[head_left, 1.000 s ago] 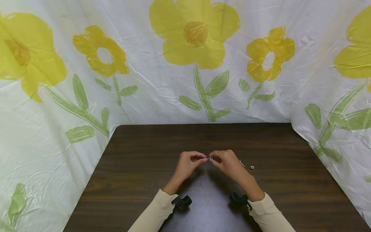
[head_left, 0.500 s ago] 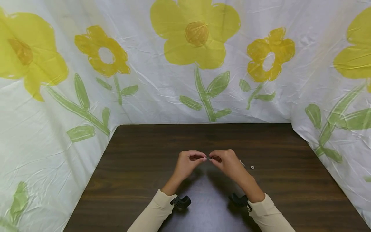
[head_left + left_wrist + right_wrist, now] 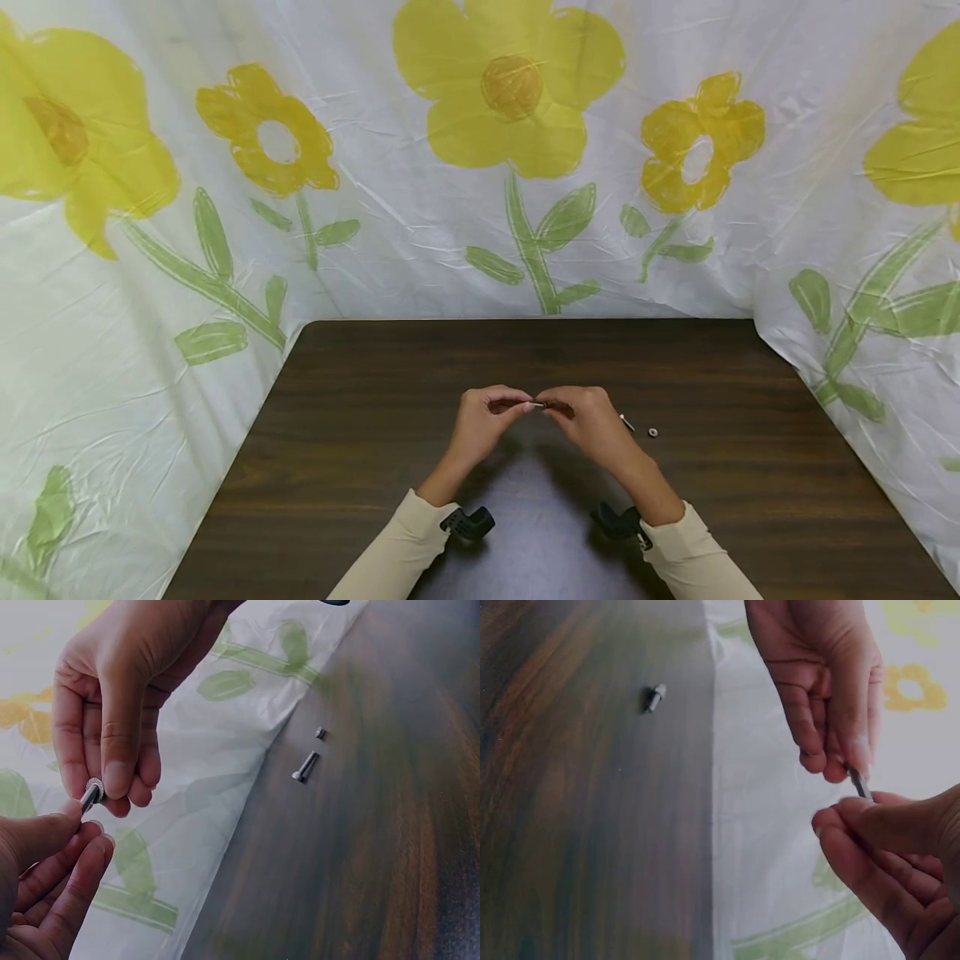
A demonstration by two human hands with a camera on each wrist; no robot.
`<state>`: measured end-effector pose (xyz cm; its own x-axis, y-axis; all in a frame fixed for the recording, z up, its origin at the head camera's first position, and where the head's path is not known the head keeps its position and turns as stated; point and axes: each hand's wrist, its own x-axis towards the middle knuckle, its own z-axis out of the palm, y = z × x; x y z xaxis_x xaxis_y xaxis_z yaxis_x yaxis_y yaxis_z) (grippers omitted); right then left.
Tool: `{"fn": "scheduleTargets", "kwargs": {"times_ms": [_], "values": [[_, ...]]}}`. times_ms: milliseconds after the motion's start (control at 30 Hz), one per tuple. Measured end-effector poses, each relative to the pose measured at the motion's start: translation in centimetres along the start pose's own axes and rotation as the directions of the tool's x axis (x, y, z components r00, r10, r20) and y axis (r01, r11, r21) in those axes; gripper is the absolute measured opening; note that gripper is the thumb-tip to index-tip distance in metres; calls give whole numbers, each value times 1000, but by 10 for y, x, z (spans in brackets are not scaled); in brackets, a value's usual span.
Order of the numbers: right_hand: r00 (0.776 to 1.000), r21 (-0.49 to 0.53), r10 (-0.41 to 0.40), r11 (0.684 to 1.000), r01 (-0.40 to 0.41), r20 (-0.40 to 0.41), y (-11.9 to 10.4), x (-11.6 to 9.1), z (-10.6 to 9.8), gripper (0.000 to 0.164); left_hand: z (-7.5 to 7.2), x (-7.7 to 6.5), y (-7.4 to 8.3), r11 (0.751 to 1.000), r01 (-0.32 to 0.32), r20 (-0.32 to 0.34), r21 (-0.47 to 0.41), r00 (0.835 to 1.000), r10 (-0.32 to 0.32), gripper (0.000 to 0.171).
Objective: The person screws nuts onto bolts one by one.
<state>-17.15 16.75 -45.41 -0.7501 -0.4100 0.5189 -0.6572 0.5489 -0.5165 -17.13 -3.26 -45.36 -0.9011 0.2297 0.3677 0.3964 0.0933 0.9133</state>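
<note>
My left hand [image 3: 483,421] pinches a slim metal bolt [image 3: 89,799] between thumb and fingertips. At the bolt's other end, a small round nut [image 3: 96,784] with a serrated face sits around the shank, pinched by my right hand [image 3: 588,421]. Both hands are raised over the table, fingertips nearly meeting. From the right wrist camera, a short stretch of the bolt [image 3: 859,782] shows between the two thumbs; fingers hide the nut there. Beyond my right hand, a second bolt [image 3: 627,423] and a loose nut [image 3: 652,432] lie on the wood.
The dark wood-grain table [image 3: 360,467] spreads under both arms. A white cloth [image 3: 390,250] printed with yellow flowers hangs behind it and along both sides. Black cameras are strapped at both wrists, over cream sleeves.
Both hands have risen very slightly, still pinching the bolt and nut. The round nut at the right fingertips, visible in the head view a second ago, is now mostly covered by fingers.
</note>
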Motion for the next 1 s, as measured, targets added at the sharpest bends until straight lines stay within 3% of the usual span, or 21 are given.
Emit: {"fn": "scheduleTargets", "kwargs": {"times_ms": [233, 467, 600, 767, 1000], "values": [[999, 26, -5, 1000, 6, -40, 0, 0, -1, 20, -1, 1, 4, 1000, -29, 0, -8, 1000, 29, 7], [995, 197, 31, 980, -12, -95, 0, -2, -3, 20, -4, 3, -8, 998, -66, -3, -11, 998, 66, 6], [984, 258, 37, 966, 9, -172, -4, -2, -3, 22, -3, 4, -14, 992, -115, -24, -44, 993, 114, 7], [962, 294, 35, 955, 47, -269, -15, 2, -7, 27, -5, 5, -2, 976, -185, -47, -117, 982, 181, 7], [952, 382, 6, 917, 117, -306, -28, 6, -16, 29, -9, 6, 16, 953, -264, -67, -149, 964, 257, 9]]}}
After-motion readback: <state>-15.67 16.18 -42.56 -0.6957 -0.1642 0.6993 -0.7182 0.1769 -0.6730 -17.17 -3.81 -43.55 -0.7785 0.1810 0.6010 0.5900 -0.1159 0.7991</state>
